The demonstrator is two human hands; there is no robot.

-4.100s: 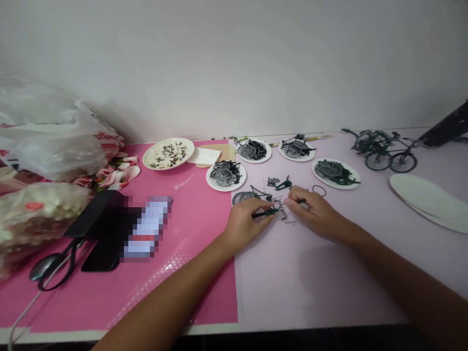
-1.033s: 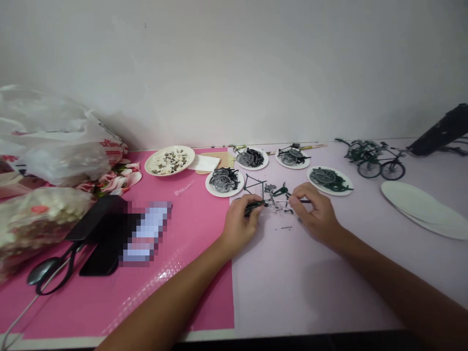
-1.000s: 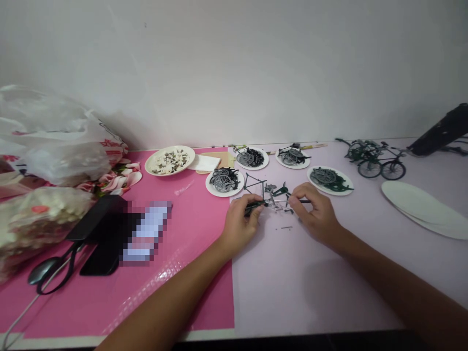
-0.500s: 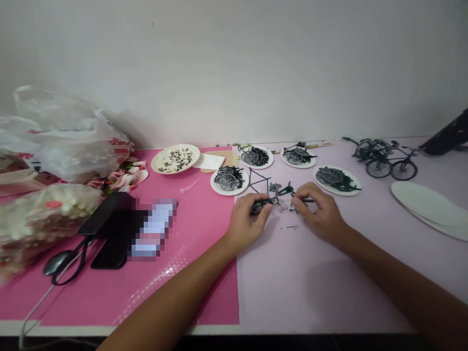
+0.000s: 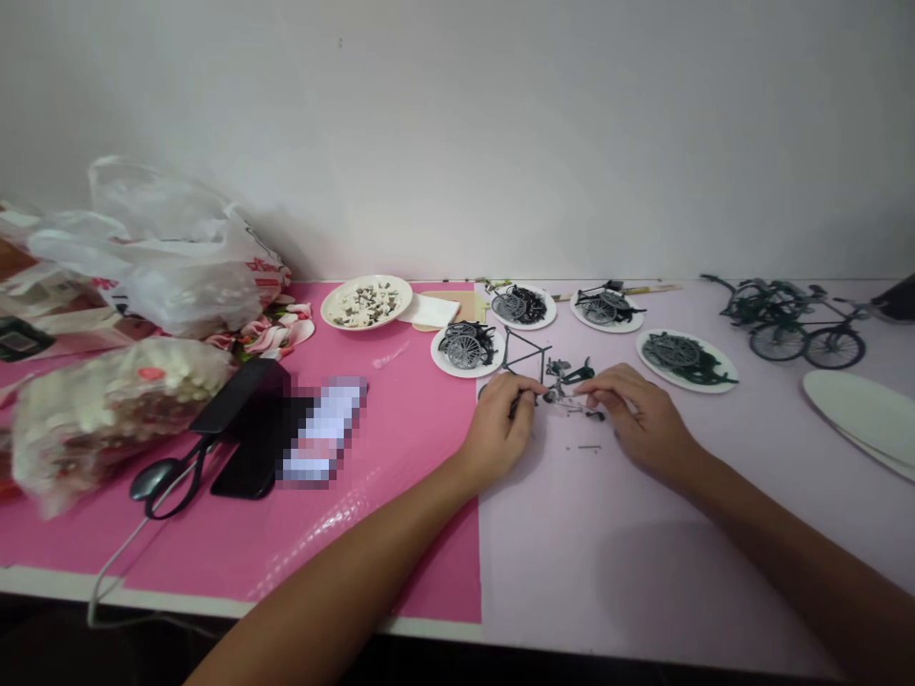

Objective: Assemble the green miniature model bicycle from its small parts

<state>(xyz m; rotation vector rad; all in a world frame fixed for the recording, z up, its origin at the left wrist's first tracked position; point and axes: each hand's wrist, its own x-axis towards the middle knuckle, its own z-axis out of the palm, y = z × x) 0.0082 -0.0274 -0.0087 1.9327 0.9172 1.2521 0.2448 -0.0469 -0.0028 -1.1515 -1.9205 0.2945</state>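
My left hand [image 5: 500,424] is closed, thumb and forefinger pinching a dark model bicycle part [image 5: 514,406] that the fingers partly cover. Just right of it, my right hand [image 5: 640,414] has its fingertips pinched together over small loose parts; whatever they grip is too small to make out. Between the hands lie small dark pieces [image 5: 557,372] and a dark green part [image 5: 579,373]. Behind my left hand is a thin dark bicycle frame [image 5: 527,350]. A small pin [image 5: 590,447] lies in front of the hands.
Several white plates, such as the nearest one [image 5: 437,361], bear grey wheels and dark parts. Assembled model bicycles [image 5: 807,338] stand at right beside stacked white plates [image 5: 862,414]. A bowl of small pieces [image 5: 327,310], phone [image 5: 325,429], black stand [image 5: 243,395] and plastic bags [image 5: 186,272] are at left.
The camera view has swung left, so everything appears shifted right. The dark stick seen at my right fingers no longer shows there. My hands remain close together over the small parts.
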